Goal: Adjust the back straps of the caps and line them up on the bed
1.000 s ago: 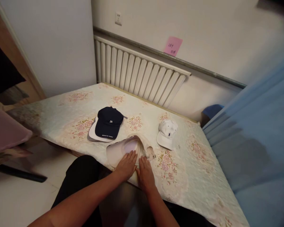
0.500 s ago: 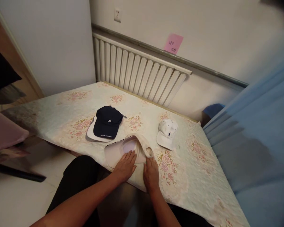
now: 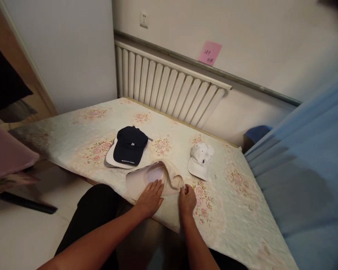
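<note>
A beige cap lies near the bed's front edge, its inside turned up toward me and its brim to the left. My left hand rests flat on it, fingers stretched out over the lower rim. At the cap's right end my right hand is closed, thumb and fingertips pinching the back edge or strap; the exact part is hidden. Behind and to the left sits a black cap with white lettering, stacked over a white cap and a grey brim. A small white cap with a dark logo stands to the right.
A floral quilted cover spreads over the bed. Beyond it are a white radiator and a wall with a pink note. A blue curtain hangs on the right. A pink-covered seat is at the left.
My right hand has shifted right and its fingers have closed into a pinch at the cap's end. The cap's back part has been drawn slightly right. My left hand stays on the cap.
</note>
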Demonstrator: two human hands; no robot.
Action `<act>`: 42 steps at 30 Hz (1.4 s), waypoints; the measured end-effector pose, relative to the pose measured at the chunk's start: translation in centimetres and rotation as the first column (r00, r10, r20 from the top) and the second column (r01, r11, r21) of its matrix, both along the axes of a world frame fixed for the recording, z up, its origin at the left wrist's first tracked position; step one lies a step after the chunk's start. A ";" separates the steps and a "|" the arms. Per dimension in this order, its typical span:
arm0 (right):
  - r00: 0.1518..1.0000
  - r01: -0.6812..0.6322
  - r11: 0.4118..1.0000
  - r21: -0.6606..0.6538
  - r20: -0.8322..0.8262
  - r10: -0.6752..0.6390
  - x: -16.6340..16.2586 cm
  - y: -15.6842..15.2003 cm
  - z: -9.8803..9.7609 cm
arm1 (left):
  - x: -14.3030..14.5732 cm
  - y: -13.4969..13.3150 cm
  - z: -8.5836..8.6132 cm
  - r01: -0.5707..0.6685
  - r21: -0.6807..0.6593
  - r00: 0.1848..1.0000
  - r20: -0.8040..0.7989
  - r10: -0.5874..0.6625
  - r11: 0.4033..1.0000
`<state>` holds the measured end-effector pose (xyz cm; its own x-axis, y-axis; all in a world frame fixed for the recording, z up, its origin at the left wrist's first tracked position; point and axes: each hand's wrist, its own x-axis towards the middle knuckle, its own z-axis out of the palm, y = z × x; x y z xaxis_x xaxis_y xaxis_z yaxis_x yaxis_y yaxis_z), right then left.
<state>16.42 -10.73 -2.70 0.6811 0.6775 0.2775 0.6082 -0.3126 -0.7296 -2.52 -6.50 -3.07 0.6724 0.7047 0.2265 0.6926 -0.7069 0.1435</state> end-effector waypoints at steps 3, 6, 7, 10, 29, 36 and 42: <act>0.996 -0.009 1.000 -0.007 -0.091 0.009 0.3 0.7 0.2 | 0.0 0.0 -0.2 -0.004 0.019 1.000 0.005 0.004 1.000; 0.982 0.013 1.000 0.024 -0.188 -0.008 0.8 1.2 0.4 | 0.0 0.0 -0.3 -0.006 0.029 1.000 0.005 0.006 1.000; 0.975 0.032 0.999 0.042 -0.221 -0.021 0.9 1.4 0.4 | 0.0 0.0 -0.3 -0.006 0.030 1.000 0.005 0.005 1.000; 0.939 0.096 0.990 0.100 -0.338 -0.056 1.4 1.6 0.2 | 0.0 0.0 -0.1 0.006 0.034 1.000 0.007 -0.007 0.999; 0.598 0.126 0.922 0.366 -0.769 0.224 0.3 0.9 0.4 | 0.8 -0.3 -0.3 0.133 0.082 0.989 0.048 -0.138 0.988; 0.615 0.057 0.928 0.369 -0.745 0.258 0.5 0.4 0.0 | 3.0 -0.6 -0.8 0.212 0.024 0.974 0.072 -0.213 0.977; 0.695 0.010 0.942 0.337 -0.679 0.236 0.2 -0.3 -0.2 | 4.0 -0.9 -0.4 0.200 -0.013 0.974 0.114 -0.198 0.980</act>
